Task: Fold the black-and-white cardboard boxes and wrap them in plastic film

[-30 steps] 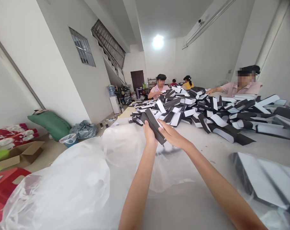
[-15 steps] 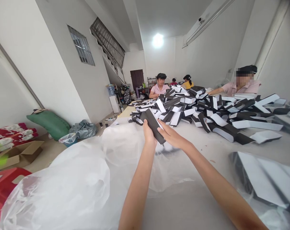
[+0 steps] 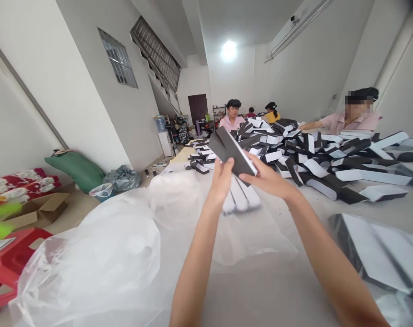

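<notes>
Both my hands hold one flat black piece with a white edge, raised above the table. My left hand grips its near lower end with closed fingers. My right hand pinches its right side. Under the hands, several similar black-and-white pieces lie side by side on clear plastic. A big heap of the same pieces covers the far part of the table.
A bulky clear plastic bag fills the near left. A plastic-wrapped stack lies at the right. Other people sit along the far table. On the floor at left stand a red stool, a cardboard box and a green sack.
Both hands lifted the black piece up off the pile toward me and tilted it. The pieces lying on the plastic below came into view.
</notes>
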Motion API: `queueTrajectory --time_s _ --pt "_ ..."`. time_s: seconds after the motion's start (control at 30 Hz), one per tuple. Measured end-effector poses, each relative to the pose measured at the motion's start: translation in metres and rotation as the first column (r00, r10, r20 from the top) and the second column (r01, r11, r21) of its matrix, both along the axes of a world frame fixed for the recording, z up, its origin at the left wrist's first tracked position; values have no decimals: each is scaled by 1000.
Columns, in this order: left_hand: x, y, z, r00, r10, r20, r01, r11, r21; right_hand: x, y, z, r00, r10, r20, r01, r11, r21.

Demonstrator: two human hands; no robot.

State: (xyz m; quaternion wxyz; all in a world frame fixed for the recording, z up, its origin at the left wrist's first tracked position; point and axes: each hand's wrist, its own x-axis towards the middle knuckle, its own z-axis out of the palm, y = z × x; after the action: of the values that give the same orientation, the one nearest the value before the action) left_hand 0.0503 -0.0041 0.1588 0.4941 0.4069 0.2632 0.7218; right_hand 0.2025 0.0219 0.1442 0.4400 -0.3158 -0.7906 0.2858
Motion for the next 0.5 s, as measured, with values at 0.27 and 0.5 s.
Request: queueTrajectory --time_s 0.27,0.5 --pt "-3 -77 -27 872 -9 -489 51 996 74 48 -18 24 953 -287 -95 296 950 99" --pt "-23 -101 -134 -168 104 -980 60 994 95 75 -31 27 913 -406 33 397 906 147"
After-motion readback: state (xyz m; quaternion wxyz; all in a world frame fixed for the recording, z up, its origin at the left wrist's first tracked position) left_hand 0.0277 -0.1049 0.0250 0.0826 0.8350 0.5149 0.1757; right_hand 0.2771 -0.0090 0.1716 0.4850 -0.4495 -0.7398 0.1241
